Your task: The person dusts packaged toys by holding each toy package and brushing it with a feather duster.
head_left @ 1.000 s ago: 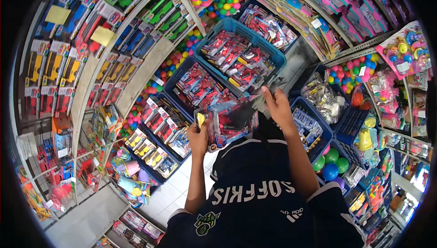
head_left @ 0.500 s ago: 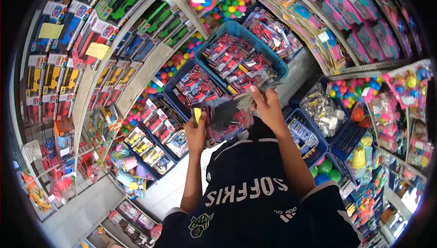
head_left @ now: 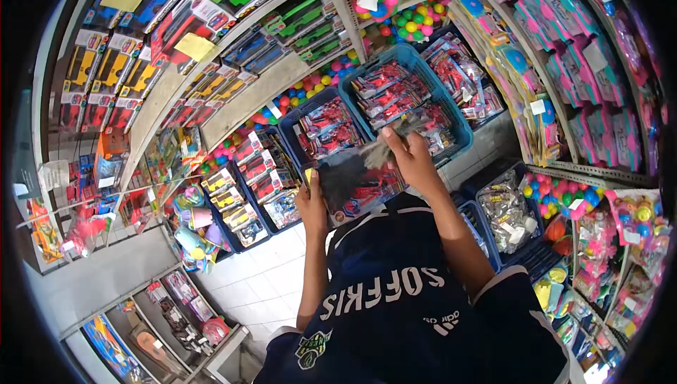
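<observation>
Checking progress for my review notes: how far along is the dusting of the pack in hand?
Done: nothing I can confirm; the packs in the turquoise crate show no sign of which were dusted.
In hand: the left hand holds a red-and-clear pack, and the right hand holds a feathery duster over it.
Left: probably the rest of this pack; whether the crated ones count, I cannot tell.

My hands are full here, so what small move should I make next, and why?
Perhaps draw the dark, feathery duster in your right hand towards your body, across the clear plastic pack with red contents that your left hand holds: the duster covers its far part, while its near, red part shows uncovered.
</observation>
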Available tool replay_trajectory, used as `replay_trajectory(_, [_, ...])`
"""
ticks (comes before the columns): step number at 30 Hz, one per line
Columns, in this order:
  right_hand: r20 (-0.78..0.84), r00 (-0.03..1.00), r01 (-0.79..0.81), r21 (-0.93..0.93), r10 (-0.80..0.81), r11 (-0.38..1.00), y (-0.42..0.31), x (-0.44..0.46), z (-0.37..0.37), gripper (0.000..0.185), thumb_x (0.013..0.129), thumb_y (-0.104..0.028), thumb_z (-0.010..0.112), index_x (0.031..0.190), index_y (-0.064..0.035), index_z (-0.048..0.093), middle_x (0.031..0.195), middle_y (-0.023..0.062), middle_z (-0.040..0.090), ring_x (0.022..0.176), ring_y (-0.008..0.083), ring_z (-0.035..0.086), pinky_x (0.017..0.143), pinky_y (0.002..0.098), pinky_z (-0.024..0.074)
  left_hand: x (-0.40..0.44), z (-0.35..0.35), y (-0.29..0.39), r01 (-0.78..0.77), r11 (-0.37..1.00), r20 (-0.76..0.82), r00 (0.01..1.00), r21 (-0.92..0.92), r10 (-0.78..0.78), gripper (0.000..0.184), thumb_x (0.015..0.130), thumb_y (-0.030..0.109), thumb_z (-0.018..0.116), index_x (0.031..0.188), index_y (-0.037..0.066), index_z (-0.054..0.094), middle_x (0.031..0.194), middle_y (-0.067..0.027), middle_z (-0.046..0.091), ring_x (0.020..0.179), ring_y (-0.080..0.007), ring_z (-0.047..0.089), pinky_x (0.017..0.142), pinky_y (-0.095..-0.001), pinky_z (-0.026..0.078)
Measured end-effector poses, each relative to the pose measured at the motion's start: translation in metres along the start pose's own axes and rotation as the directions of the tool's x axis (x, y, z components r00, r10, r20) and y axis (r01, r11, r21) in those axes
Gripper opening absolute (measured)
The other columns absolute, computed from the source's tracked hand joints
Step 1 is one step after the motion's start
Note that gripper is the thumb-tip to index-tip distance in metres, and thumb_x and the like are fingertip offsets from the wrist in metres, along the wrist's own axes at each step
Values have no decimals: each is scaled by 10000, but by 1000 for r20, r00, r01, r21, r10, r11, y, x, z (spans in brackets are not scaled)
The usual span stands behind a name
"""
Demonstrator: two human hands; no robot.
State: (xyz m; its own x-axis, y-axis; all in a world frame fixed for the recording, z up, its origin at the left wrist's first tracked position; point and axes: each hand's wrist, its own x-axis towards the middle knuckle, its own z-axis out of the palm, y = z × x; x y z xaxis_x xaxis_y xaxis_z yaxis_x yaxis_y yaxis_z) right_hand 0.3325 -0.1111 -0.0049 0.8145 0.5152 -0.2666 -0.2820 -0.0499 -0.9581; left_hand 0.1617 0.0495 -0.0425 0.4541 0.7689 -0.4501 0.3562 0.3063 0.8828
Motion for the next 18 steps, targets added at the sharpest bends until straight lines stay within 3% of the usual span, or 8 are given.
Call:
replay_trajectory(3, [22, 998, 60, 54, -61, 997, 12, 12, 2, 372, 1000, -382, 556, 1040, -15, 600, 692, 3, 561, 515, 66, 512, 483, 236, 414, 3, -8, 1, -16, 1000, -52, 999, -12, 15, 366, 979, 402, 598, 901, 47, 640, 751, 39, 559, 662, -53, 469, 586, -226, 382])
replay_trajectory(7, [153, 988, -6, -108, 23, 994, 11, 13, 0, 371, 1005, -374, 547, 1062, -10, 588, 682, 7, 553, 507, 78, 504, 477, 243, 409, 7, -17, -3, -2, 997, -128, 992, -77, -7, 375, 981, 406, 592, 896, 44, 636, 769, 25, 587, 667, -61, 487, 597, -235, 398])
replay_trajectory(9, [105, 994, 36, 61, -43, 997, 29, 20, -1, 382, 1008, -383, 539, 1028, -8, 608, 680, 12, 558, 510, 83, 510, 480, 249, 415, 7, -23, -3, -5, 997, -170, 985, -83, -9, 387, 982, 401, 589, 920, 23, 644, 783, 11, 611, 673, -67, 507, 619, -240, 421])
replay_trajectory(10, [126, 991, 45, 52, -51, 998, 35, 23, -5, 377, 1014, -371, 530, 977, -9, 625, 670, 22, 553, 507, 91, 507, 486, 270, 414, 4, -21, 1, -9, 997, -179, 984, -82, -5, 387, 982, 401, 589, 920, 23, 644, 783, 11, 611, 673, -67, 507, 619, -240, 421])
replay_trajectory(12, [15, 975, 222, -202, -223, 954, 54, 29, -12, 359, 1021, -339, 524, 942, -5, 626, 646, 32, 536, 499, 99, 494, 487, 291, 402, -1, -19, 10, 30, 989, -229, 971, -142, -63, 403, 986, 408, 577, 957, 13, 654, 804, -1, 628, 695, -76, 533, 647, -242, 443])
replay_trajectory(13, [20, 987, 162, -226, -162, 961, 42, 27, -16, 357, 1018, -342, 530, 951, -5, 626, 634, 40, 530, 501, 105, 494, 489, 302, 396, 5, -27, 3, 4, 996, -225, 974, -86, -24, 416, 991, 415, 562, 989, 10, 660, 839, -17, 648, 723, -91, 570, 666, -250, 468])
replay_trajectory(15, [63, 986, 164, -136, -157, 977, 39, 25, -17, 340, 1017, -337, 531, 973, -13, 625, 624, 26, 521, 505, 92, 491, 482, 282, 388, 7, -31, -9, -18, 988, -234, 972, -152, -18, 427, 993, 426, 551, 1017, 12, 656, 868, -30, 660, 734, -104, 586, 664, -259, 479])
replay_trajectory(18, [99, 995, 11, 94, -21, 996, 28, 8, -9, 262, 1004, -276, 565, 1052, -22, 610, 737, -4, 554, 545, 48, 479, 493, 231, 386, 9, -36, -14, 92, 926, -129, 980, -367, -149, 469, 995, 446, 533, 1140, 8, 612, 980, -75, 667, 822, -163, 645, 737, -301, 528])
